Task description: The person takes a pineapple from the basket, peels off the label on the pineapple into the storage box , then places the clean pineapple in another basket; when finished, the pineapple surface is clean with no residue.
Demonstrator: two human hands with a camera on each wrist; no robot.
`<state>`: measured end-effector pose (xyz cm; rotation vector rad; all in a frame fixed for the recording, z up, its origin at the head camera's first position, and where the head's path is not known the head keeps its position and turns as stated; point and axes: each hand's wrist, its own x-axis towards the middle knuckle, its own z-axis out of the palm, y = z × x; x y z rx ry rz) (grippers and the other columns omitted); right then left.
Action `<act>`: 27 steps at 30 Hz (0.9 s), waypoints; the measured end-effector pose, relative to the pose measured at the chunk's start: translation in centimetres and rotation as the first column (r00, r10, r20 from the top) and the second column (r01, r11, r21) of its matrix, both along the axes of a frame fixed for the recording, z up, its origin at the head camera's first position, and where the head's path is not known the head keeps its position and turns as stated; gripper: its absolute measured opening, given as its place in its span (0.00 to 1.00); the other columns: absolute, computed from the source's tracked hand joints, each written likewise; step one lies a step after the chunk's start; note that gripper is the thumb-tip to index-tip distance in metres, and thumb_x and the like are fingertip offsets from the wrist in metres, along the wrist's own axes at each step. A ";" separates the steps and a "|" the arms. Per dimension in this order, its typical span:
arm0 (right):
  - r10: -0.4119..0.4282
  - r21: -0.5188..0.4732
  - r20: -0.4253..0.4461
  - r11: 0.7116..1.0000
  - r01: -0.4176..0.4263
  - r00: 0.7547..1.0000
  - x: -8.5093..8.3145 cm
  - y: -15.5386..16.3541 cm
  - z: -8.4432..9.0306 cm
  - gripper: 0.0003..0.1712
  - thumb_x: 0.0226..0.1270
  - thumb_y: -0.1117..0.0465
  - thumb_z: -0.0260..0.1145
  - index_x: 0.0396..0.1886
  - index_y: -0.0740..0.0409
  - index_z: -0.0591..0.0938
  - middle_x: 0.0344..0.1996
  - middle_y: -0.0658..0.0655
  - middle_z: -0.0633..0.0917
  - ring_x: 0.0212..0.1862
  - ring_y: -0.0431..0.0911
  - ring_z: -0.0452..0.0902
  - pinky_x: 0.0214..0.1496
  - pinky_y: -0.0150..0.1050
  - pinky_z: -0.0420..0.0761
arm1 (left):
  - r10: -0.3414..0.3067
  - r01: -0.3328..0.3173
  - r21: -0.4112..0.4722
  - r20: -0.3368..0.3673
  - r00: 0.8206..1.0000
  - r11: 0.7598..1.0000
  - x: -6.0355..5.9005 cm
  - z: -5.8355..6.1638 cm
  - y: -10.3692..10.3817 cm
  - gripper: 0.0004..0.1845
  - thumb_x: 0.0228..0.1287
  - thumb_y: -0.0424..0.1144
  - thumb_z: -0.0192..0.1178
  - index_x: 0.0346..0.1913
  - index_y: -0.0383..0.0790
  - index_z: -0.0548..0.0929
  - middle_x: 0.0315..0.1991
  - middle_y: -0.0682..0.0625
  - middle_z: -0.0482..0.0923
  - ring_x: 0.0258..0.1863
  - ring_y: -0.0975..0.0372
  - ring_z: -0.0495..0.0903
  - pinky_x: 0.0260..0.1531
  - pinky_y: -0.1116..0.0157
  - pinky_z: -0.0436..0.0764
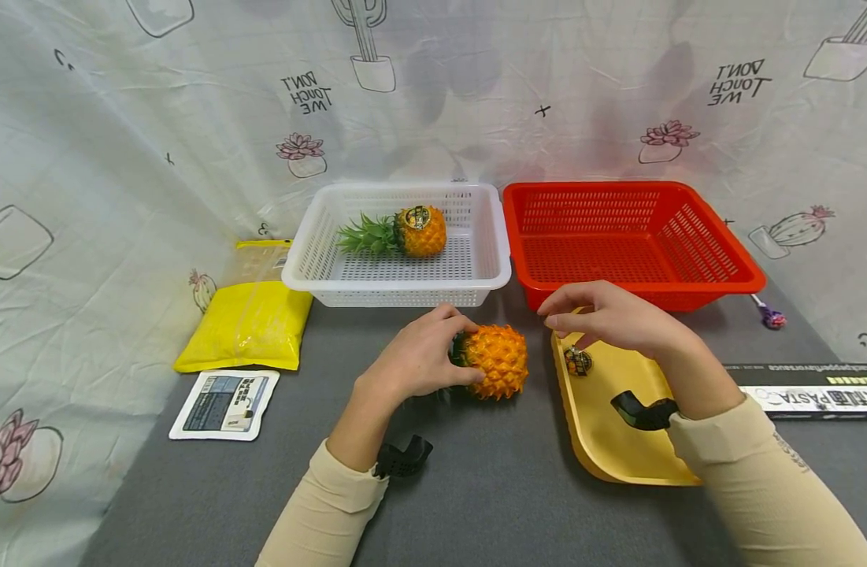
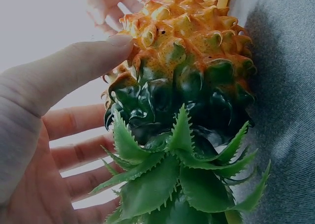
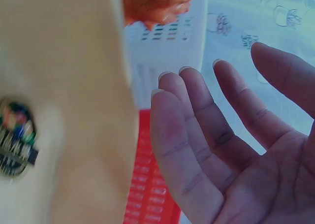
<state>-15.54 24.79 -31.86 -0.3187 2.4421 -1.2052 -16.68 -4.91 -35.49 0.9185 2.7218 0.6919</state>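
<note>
On the grey cloth tabletop (image 1: 490, 488), near the middle, lies a spiky orange plastic pineapple (image 1: 499, 361) on its side, its green leaf crown pointing left under the left hand (image 1: 419, 356). That hand cups the fruit where crown meets body: the thumb presses the near side, and the left wrist view shows the thumb tip on the orange scales while the other fingers (image 2: 78, 155) lie spread and nearly straight behind the leaves (image 2: 167, 184), curving only loosely round it. The right hand (image 1: 610, 317) hovers just right of the pineapple, over the far end of a flat yellow plastic tray (image 1: 617, 449); its fingers (image 3: 197, 130) are extended and a little apart, holding nothing. A small round label tag (image 1: 578, 361) lies on the tray below that hand.

Just beyond the hands stand a white perforated plastic basket (image 1: 313, 252), holding a second orange pineapple (image 1: 413, 231), and to its right a red perforated plastic basket (image 1: 724, 252), their rims touching or nearly so. Left of the pineapple, bare cloth runs to a yellow plastic packet (image 1: 249, 323) and a white printed pouch (image 1: 224, 404); near the hands the cloth is open. A black pasta box (image 1: 816, 390) lies at the right edge.
</note>
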 end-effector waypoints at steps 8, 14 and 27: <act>0.027 -0.063 0.003 0.998 -0.027 1.000 -0.4 -1.7 0.0 0.18 0.74 0.55 0.67 0.58 0.58 0.83 0.50 0.61 0.84 0.48 0.59 0.81 0.47 0.46 0.88 | 0.004 -0.004 -0.003 -0.001 1.000 1.000 -0.1 -0.1 0.1 0.33 0.57 0.55 0.76 0.65 0.47 0.82 0.60 0.51 0.76 0.58 0.56 0.79 0.62 0.55 0.79; 0.051 -0.073 0.034 0.996 -0.049 0.998 -0.5 -3.1 -0.5 0.23 0.72 0.57 0.68 0.63 0.60 0.79 0.61 0.65 0.80 0.55 0.56 0.81 0.51 0.49 0.88 | 0.006 -0.006 -0.012 -0.002 1.000 1.000 0.0 -0.1 0.1 0.33 0.57 0.55 0.76 0.65 0.47 0.82 0.59 0.51 0.76 0.57 0.56 0.79 0.62 0.55 0.79; 0.146 0.076 0.031 0.986 -0.148 0.989 -0.6 -5.4 -1.7 0.40 0.65 0.51 0.75 0.73 0.59 0.72 0.69 0.62 0.77 0.69 0.62 0.73 0.68 0.58 0.77 | 0.011 -0.011 0.001 0.014 1.000 1.000 -0.2 0.0 -0.1 0.33 0.59 0.56 0.75 0.65 0.46 0.82 0.59 0.51 0.77 0.56 0.56 0.79 0.61 0.54 0.80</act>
